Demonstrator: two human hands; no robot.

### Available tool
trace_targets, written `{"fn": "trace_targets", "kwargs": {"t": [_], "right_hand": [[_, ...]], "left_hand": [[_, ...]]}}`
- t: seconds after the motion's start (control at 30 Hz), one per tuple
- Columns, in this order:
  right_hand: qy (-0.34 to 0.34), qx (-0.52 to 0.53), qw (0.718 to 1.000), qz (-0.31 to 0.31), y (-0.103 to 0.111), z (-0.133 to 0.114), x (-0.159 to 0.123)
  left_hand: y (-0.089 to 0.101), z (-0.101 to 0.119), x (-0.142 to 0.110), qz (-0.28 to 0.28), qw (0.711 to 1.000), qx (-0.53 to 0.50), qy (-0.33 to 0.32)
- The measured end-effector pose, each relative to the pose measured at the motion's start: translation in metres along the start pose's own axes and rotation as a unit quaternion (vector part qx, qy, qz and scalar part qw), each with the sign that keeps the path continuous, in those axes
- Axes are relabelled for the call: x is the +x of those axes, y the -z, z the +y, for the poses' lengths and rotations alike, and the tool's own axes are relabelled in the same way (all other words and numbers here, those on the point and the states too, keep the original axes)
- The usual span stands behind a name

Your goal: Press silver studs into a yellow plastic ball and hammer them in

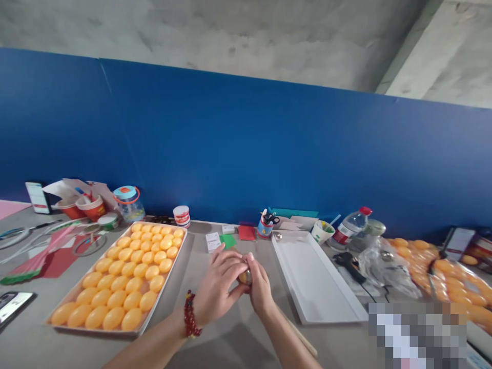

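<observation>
Both hands meet over the grey table around a small round object [245, 277], yellowish with a shiny metallic edge. Most of it is hidden by fingers, so its kind cannot be made out. My left hand [222, 287], below a dark red bead bracelet [191, 313], curls its fingers over the object from the left. My right hand [260, 286] grips it from the right, thumb on top. To the left lies a shallow tray [148, 322] of several rows of orange balls [128, 269]. On the right is a long white tray [319, 277], with a small shiny metal piece [278, 236] at its far left corner.
Behind my hands are a white box [212, 242], green paper [228, 241], red paper [246, 232] and a pen cup [265, 226]. A bottle [350, 228], plastic bag [384, 269] and bagged orange balls [449, 279] crowd the right. A blue partition [230, 143] closes off the back.
</observation>
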State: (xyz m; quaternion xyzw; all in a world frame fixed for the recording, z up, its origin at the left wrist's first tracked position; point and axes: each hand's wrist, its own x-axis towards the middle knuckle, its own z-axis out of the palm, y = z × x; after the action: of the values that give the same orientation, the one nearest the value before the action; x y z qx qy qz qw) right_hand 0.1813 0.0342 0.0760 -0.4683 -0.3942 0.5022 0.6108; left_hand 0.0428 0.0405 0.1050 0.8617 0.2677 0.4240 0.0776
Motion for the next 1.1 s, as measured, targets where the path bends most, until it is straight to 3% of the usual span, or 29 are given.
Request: {"fn": "trace_targets", "kwargs": {"t": [0.2,0.3,0.37,0.63,0.83,0.97,1.1], "right_hand": [[-0.027,-0.061,0.997,-0.038,-0.004,-0.007,0.008],[0.009,-0.085,0.993,-0.079,-0.009,-0.011,0.008],[0.037,-0.083,0.993,-0.072,-0.012,-0.01,0.006],[0.062,-0.07,0.993,-0.066,-0.01,-0.006,-0.004],[0.06,-0.063,0.987,-0.137,-0.005,-0.014,-0.004],[0.085,-0.115,0.983,-0.111,-0.003,-0.008,-0.002],[0.054,-0.071,0.991,-0.096,-0.003,0.005,-0.003]], "left_hand": [[0.006,-0.009,0.003,-0.01,0.999,0.032,0.023],[0.007,-0.008,-0.001,-0.01,0.998,0.044,0.053],[0.007,-0.005,-0.004,-0.007,0.997,0.045,0.063],[0.009,-0.005,-0.006,-0.014,0.998,-0.007,0.053],[0.011,-0.006,-0.004,-0.006,0.999,0.019,0.042],[0.008,-0.004,-0.004,-0.007,0.998,0.031,0.054],[0.005,-0.006,-0.007,-0.004,0.998,0.035,0.048]]}}
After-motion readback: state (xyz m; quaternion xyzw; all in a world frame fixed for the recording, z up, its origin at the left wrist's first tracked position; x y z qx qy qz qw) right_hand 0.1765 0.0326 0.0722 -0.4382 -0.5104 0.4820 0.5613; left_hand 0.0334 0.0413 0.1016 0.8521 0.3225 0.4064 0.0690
